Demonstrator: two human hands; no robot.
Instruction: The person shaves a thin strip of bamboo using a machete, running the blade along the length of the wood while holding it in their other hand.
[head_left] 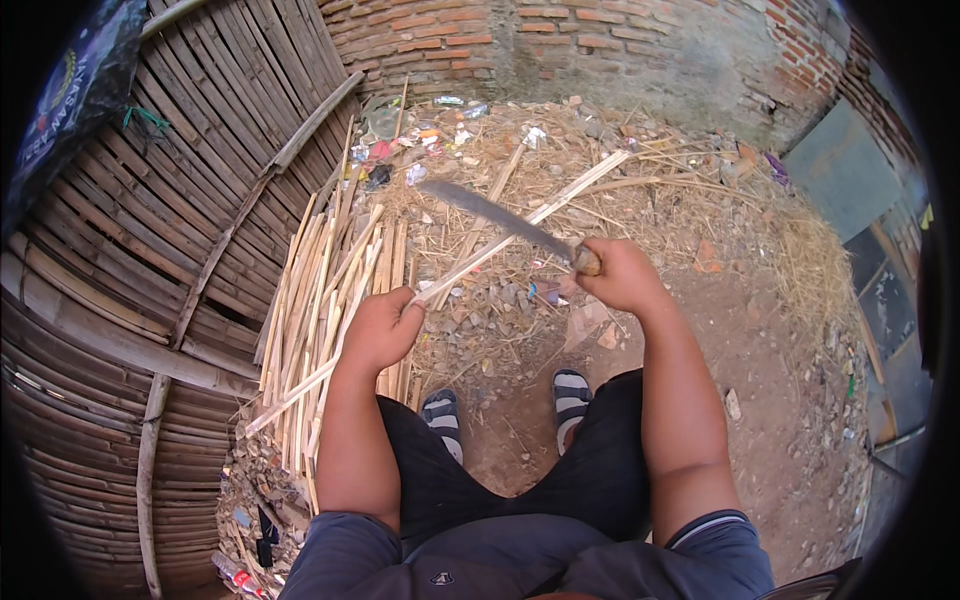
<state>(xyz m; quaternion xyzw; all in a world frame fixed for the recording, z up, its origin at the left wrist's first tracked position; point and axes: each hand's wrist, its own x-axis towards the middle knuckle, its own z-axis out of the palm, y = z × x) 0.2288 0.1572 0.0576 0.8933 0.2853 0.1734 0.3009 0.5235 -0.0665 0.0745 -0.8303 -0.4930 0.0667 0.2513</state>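
My left hand [381,330] is closed around a long pale bamboo strip [535,217], which slants up to the far right and passes back under my wrist to the lower left. In my right hand [622,275] is a machete [500,214], gripped by its wooden handle. Its dark blade points up and left, crossing over the strip, with the tip beyond it. Whether blade and strip touch, I cannot tell. A pile of split bamboo strips [318,290] lies on the ground beside my left forearm.
A bamboo slat wall [215,190] rises on the left, and a brick wall [440,40] stands at the back. Straw, shavings and litter cover the ground ahead. Sheet panels [848,170] lean at the right. My sandalled feet [572,402] are below my hands.
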